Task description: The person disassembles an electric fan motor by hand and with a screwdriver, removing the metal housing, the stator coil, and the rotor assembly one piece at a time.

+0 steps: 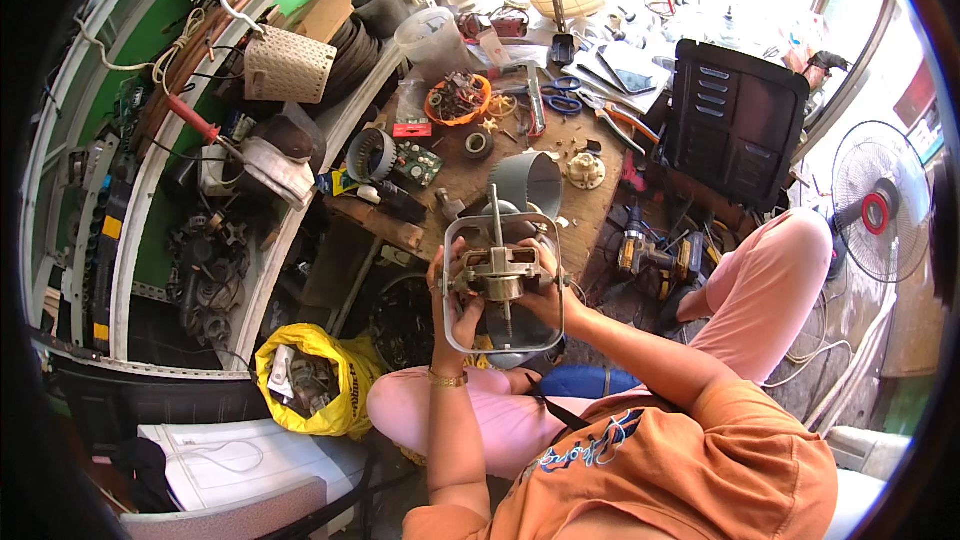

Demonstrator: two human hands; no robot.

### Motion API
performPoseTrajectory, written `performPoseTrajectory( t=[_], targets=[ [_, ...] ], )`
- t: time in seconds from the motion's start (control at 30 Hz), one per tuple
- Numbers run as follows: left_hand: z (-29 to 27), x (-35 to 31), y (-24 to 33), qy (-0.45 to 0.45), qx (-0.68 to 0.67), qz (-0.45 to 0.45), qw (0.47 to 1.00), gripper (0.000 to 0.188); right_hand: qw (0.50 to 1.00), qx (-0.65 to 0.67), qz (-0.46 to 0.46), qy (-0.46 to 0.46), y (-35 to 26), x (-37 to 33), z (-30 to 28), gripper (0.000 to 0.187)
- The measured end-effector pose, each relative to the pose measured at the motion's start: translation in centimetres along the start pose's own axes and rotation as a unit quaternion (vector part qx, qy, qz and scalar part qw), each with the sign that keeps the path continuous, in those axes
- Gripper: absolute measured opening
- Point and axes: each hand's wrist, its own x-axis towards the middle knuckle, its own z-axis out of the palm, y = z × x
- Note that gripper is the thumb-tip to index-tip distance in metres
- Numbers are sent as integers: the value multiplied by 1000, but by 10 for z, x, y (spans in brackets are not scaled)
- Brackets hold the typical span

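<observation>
In front of my lap, both hands hold up a metal frame (561, 265) with rounded corners. A motor-like metal part (503, 286) with a long shaft sits across its middle. My left hand (461, 292) grips the left side, fingers curled round it. On the other side my right hand (542, 288) closes round the edge of the part; some of its fingers are hidden behind it. Just beyond, on the wooden worktop (350, 208), stands a grey cylindrical shell (541, 181). A cream round plastic part (585, 171) lies to its right, and a roll of black tape (478, 145) farther back.
Farther back are an orange bowl of small parts (458, 100), blue-handled scissors (562, 100) and pliers (628, 124). A black case (738, 120), a cordless drill (632, 248) and a fan (878, 210) stand right. Left are crowded shelves (150, 210) and a yellow bag (345, 380).
</observation>
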Motion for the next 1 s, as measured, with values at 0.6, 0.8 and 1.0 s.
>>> performPoseTrajectory(
  t=[0.6,0.8,1.0],
  targets=[
    [-22,0,-40,-62,349,126,926,64,988,106,75,-78,-19,-5,-4,74],
    [-17,2,-18,-68,170,-4,983,87,981,116,132,-83,-40,-2,-11,74],
    [-15,-1,-18,-28,277,10,960,91,984,109,120,-79,-32,-3,-10,70]
  ],
)
